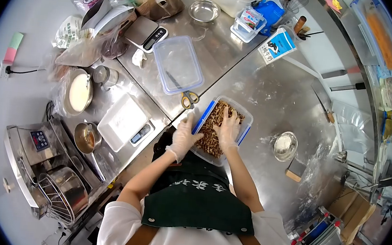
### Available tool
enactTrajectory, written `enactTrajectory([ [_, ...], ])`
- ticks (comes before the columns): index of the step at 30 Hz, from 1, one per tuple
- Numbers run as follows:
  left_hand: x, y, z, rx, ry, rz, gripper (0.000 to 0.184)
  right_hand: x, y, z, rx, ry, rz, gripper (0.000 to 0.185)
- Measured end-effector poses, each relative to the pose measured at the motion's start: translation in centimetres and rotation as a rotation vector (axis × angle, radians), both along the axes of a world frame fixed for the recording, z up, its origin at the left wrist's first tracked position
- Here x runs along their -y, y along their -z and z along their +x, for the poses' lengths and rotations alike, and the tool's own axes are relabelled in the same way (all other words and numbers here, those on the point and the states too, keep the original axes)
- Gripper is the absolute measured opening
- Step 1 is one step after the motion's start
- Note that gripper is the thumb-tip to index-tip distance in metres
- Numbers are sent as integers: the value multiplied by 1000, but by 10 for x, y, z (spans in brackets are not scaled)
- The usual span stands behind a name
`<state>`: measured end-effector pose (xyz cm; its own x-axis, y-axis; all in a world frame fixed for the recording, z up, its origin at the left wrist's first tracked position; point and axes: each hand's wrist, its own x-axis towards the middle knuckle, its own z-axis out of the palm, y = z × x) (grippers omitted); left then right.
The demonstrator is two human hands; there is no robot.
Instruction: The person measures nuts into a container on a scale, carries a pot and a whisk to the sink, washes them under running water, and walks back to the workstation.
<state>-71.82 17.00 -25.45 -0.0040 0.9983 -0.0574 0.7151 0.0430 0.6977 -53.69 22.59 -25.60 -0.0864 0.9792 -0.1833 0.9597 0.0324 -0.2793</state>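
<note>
A clear plastic container (249,119) with blue latches stands at the table edge in front of me, filled with brown chopped nuts (210,132) that look like walnut pieces. My left hand (184,138), in a clear disposable glove, holds the container's left side, its thumb over the rim and its fingers along the outside. Inside the container, my gloved right hand (227,131) rests on the nuts with fingers spread; the fingertips press partly among the pieces. Scissors (189,99) with yellow-grey handles lie just beyond my left hand, their blades over a clear lid (179,65).
To the left are a white tray (123,121) on a scale, a saucepan (87,137) and a bowl of pale mixture (79,93). A milk carton (278,46) stands ahead. On the right lie a small metal bowl of flour (285,146) and a scraper (295,170).
</note>
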Motion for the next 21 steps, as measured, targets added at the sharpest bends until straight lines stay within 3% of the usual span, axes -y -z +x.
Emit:
enactTrajectory([
  [4, 15, 24, 14, 93, -67, -131, 55, 6, 8, -9, -104, -46, 77, 80],
  [12, -9, 27, -5, 24, -149, -22, 50, -16, 11, -44, -304, -124, 110, 60],
  [15, -11, 23, -16, 35, -216, -26, 48, -24, 15, -58, -435, -19, 79, 45],
  [16, -12, 20, -20, 47, -215, -73, 49, -29, 25, -55, -504, 24, 45, 43],
  [18, -9, -6, -27, 85, -219, -108, 54, -42, 73, -37, -949, 281, -265, 55],
  [21, 6, -13, -38, 77, -245, -18, 62, -47, 35, -31, -1300, 585, -637, 40],
])
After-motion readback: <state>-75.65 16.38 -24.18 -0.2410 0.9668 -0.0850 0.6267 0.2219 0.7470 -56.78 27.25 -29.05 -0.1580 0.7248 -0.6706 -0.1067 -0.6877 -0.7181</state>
